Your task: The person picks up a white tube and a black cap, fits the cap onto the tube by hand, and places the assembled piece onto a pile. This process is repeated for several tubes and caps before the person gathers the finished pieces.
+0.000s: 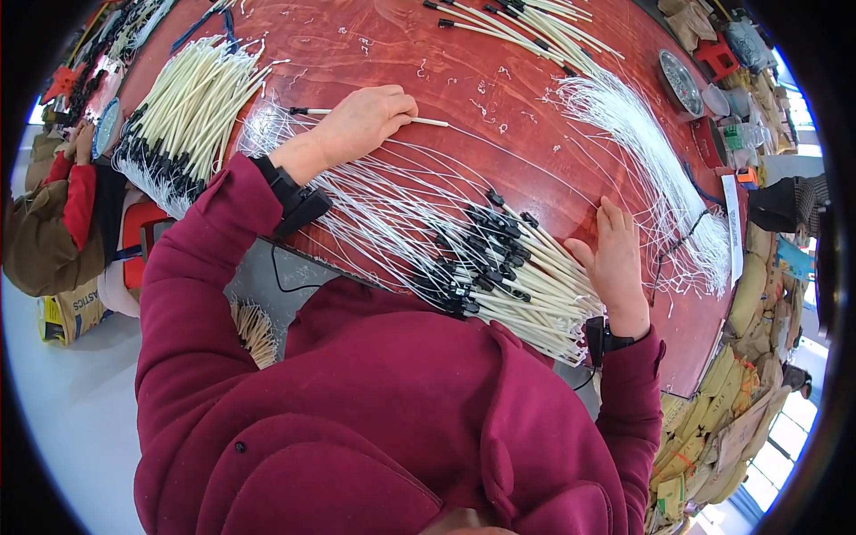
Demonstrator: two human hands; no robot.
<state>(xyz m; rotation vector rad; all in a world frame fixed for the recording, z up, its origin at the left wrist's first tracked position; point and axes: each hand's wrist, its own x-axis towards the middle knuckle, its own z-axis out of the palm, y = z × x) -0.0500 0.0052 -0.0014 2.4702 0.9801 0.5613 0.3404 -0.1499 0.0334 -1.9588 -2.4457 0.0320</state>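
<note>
My left hand [361,123] is closed over a thin cream stick [432,122] with a black end piece, held above the far side of the white strings. From its cream end a fine white thread [526,163] runs right toward the fingertips of my right hand. My right hand [615,259] has its fingers stretched and its thumb apart, beside a bundle of cream sticks [544,290]. Whether its fingertips touch the thread is unclear. The bundle's black end pieces [486,245] point left, and long white strings [383,209] trail from them beneath my left forearm.
More cream sticks [192,102] are piled at the left of the red table [401,53]. Further sticks [535,22] lie at the far side, their white strings [660,169] fanning down the right. A metal bowl [680,83] stands far right. Another person's red sleeve [78,209] shows at left.
</note>
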